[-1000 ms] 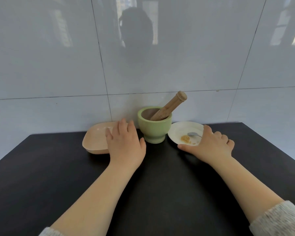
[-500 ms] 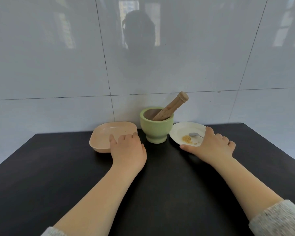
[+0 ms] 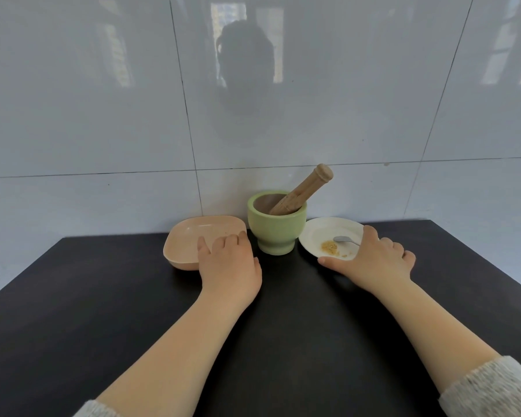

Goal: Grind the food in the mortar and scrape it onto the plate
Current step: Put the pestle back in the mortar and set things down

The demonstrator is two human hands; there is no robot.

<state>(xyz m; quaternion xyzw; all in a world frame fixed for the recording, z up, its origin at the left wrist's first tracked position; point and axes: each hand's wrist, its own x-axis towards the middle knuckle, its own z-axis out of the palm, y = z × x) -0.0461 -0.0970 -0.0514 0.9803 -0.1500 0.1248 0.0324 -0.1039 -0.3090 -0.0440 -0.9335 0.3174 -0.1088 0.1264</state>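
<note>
A green mortar (image 3: 276, 228) stands on its foot at the back of the table, close to the wall. A wooden pestle (image 3: 302, 190) leans in it, lower end inside the bowl, knobbed top tilted up and to the right past the rim. What lies at the bottom of the mortar cannot be seen.

Just to the right of the mortar sits a small white plate (image 3: 319, 233). On it lies a little heap of yellowish ground food (image 3: 329, 245) with a few crumbs beside it, and a metal spoon (image 3: 345, 239) whose bowl rests near the heap while its handle runs under the right hand.

To the left of the mortar sits a peach-coloured square dish (image 3: 190, 236) with rounded corners; nothing shows inside it.

The left hand (image 3: 229, 263) lies palm down at the near right corner of the dish, its fingers bent over the rim and touching it. The right hand (image 3: 373, 260) lies at the near right edge of the plate, thumb stretched flat along the table below the rim, fingers loosely curled over the rim and the spoon's handle; whether they grip the handle cannot be told. Both forearms are bare, with grey knitted sleeves (image 3: 494, 392) pushed up.

The table (image 3: 103, 311) is matt black. Behind it rises a wall of large glossy pale tiles (image 3: 103, 100) that hold a dim reflection of the person and of windows.
</note>
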